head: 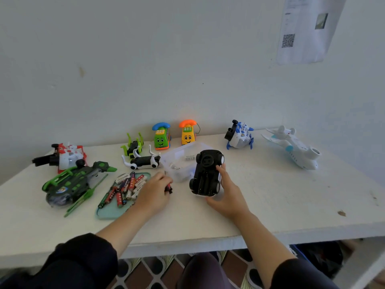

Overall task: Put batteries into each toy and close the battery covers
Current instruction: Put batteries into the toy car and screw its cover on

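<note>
Nearest the camera, two forearms in dark sleeves reached over the front edge of the white bench (270, 215). The right hand (230, 197) gripped a toy car (206, 174) turned underside up, fingers along its right side and thumb at its near end, so the black base and wheels faced upward. The left hand (154, 190) was curled around a small dark and red object (169, 187), probably a battery, though it was too hidden to tell for sure. Just left of that hand lay a teal tray (108, 212) holding a loose heap of batteries (127, 187). Further left of the tray rested a green and black helicopter (73, 184), and beyond it a red and white toy (64, 156). Just beyond and between the hands stood a clear plastic box (179, 157) with small pieces inside, touching the car's far end. Left of the box lay a black and white legged toy (145, 161) and a green legged toy (133, 147) behind it. Farthest, along the wall, stood a green toy phone (161, 137) and a yellow toy phone (188, 133). Beyond the right hand sat a blue and white helicopter (239, 135), and well to its right a white aeroplane (295, 147).
</note>
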Tool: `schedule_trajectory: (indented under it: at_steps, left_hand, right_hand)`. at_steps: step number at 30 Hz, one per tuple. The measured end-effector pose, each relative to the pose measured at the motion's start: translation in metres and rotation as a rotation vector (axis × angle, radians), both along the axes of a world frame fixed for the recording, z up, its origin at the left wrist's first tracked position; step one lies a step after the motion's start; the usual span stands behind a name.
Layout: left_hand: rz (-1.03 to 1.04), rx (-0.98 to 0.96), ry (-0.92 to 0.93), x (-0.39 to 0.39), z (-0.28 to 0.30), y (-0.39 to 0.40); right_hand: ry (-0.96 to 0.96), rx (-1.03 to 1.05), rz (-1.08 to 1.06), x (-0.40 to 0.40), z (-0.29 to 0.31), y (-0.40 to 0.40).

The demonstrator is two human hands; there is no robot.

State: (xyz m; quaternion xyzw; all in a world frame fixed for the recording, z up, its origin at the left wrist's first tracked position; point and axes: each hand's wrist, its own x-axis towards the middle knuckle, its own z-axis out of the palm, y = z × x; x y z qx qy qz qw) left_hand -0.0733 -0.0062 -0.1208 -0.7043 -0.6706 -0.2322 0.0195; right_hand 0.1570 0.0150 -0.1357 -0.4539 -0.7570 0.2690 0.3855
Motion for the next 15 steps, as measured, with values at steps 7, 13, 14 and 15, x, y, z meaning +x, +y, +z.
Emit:
schedule_trajectory:
  at_steps: [7, 13, 14, 15]
  left_hand:
    - [0.119, 0.049, 0.158, 0.022, -0.015, -0.014]
    - [0.283, 0.149, 0.096, 0.022, -0.009, -0.024]
    - [0.298, 0.159, 0.101, 0.022, -0.008, -0.025]
    - [0.303, 0.164, 0.108, 0.023, -0.007, -0.025]
  right_hand:
    - [0.028, -0.039, 0.038, -0.023, -0.003, -0.012]
    - [-0.087, -0.007, 0.05, -0.023, 0.0, -0.015]
    - [-0.094, 0.001, 0.051, -0.023, 0.0, -0.015]
    - [-0.1, 0.004, 0.047, -0.023, -0.001, -0.015]
